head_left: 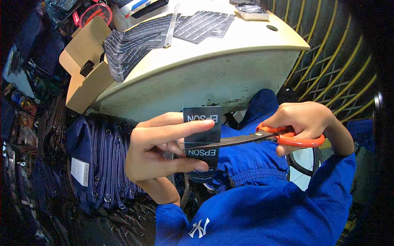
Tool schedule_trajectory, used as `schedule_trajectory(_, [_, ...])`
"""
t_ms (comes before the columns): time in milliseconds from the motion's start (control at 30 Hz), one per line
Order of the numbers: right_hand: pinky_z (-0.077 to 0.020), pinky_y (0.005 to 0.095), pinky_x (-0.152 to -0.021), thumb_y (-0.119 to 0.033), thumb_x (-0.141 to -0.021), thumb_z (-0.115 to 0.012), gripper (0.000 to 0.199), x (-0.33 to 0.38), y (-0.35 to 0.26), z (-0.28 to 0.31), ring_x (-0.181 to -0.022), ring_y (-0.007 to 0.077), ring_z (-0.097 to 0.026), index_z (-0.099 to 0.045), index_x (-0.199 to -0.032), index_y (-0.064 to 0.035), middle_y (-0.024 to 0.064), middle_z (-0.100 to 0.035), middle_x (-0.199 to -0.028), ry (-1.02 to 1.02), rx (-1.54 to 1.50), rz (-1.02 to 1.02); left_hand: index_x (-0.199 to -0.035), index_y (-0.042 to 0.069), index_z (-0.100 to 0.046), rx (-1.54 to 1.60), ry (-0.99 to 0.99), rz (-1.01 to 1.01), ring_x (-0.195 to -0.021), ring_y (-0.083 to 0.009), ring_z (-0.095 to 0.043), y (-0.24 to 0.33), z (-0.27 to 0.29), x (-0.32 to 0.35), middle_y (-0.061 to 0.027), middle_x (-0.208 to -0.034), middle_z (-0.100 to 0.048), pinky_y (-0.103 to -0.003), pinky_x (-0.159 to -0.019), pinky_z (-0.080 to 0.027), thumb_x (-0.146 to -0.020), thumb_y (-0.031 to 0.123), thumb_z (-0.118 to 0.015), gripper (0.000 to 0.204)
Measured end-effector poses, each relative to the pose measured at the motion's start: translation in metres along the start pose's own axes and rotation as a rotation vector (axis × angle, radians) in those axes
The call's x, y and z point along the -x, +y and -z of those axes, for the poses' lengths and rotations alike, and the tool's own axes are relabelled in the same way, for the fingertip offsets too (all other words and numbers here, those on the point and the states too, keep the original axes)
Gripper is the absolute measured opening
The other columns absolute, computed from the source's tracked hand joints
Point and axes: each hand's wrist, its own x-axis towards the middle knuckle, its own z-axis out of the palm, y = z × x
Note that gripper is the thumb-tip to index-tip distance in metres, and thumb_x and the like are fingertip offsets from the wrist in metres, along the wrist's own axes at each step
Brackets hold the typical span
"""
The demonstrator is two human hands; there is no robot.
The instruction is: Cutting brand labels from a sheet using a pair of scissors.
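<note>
A dark strip of printed labels (pixel 203 134) hangs upright in front of my lap, pinched between the fingers of my left hand (pixel 154 143). My index finger lies across its upper part and my thumb across its lower part. In my right hand (pixel 305 123) are scissors (pixel 242 139) with orange handles, my fingers through the loops. Their blades reach left across the strip, between the upper label and the one below it. Whether the blades have cut into the strip, I cannot tell.
Ahead stands a pale table (pixel 242 47) with dark printed sheets (pixel 201 26), a steel ruler (pixel 171 26) and a small tray (pixel 252 12). An open cardboard box (pixel 88 65) sits at its left edge. Dark straps with metal rings (pixel 108 160) are piled at left, bearing a white box (pixel 80 172).
</note>
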Motion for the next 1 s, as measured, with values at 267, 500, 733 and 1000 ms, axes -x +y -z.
schedule_trajectory(267, [-0.0336,0.0339,-0.045,-0.04,-0.082,-0.064,0.046,0.0,-0.0031,0.0012,-0.045,0.0211,-0.042,-0.05,-0.079,0.0045,0.0091,-0.043,-0.053,-0.012,-0.002,-0.009,-0.111,0.0,-0.063,0.004,0.019,0.037,-0.065,-0.0005,-0.046,0.0018,0.0002,0.0006,-0.0069,-0.097,-0.061,-0.014,-0.056,-0.036,-0.051,0.007,-0.086,0.064])
schedule_trajectory(500, [-0.0343,0.0339,-0.045,-0.041,-0.082,-0.064,0.048,-0.0001,-0.0021,0.0021,-0.045,0.0213,-0.043,-0.052,-0.085,0.0053,0.0091,-0.044,-0.054,-0.029,0.009,-0.029,-0.111,0.0,-0.063,-0.01,0.01,-0.008,-0.066,-0.0025,-0.046,0.0011,0.0011,-0.0012,-0.0066,-0.097,-0.061,-0.016,-0.057,-0.036,-0.051,0.006,-0.086,0.065])
schedule_trajectory(733, [-0.0343,0.0341,-0.045,-0.04,-0.082,-0.064,0.047,0.0003,-0.001,0.001,-0.045,0.0218,-0.042,-0.052,-0.085,0.0053,0.0095,-0.044,-0.054,-0.02,0.002,-0.018,-0.112,0.0,-0.062,-0.034,-0.006,0.007,-0.067,-0.0034,-0.047,0.0026,0.0019,-0.0016,-0.0078,-0.097,-0.061,-0.017,-0.058,-0.037,-0.051,0.008,-0.086,0.065])
schedule_trajectory(1000, [-0.0338,0.0347,-0.045,-0.038,-0.082,-0.065,0.045,0.0001,-0.0022,0.0012,-0.045,0.0241,-0.042,-0.05,-0.079,0.0044,0.0099,-0.042,-0.053,-0.01,0.022,-0.008,-0.112,0.001,-0.063,-0.029,-0.004,0.013,-0.069,-0.004,-0.048,0.0025,0.0021,0.0004,-0.0077,-0.098,-0.062,-0.018,-0.061,-0.039,-0.051,0.008,-0.085,0.065])
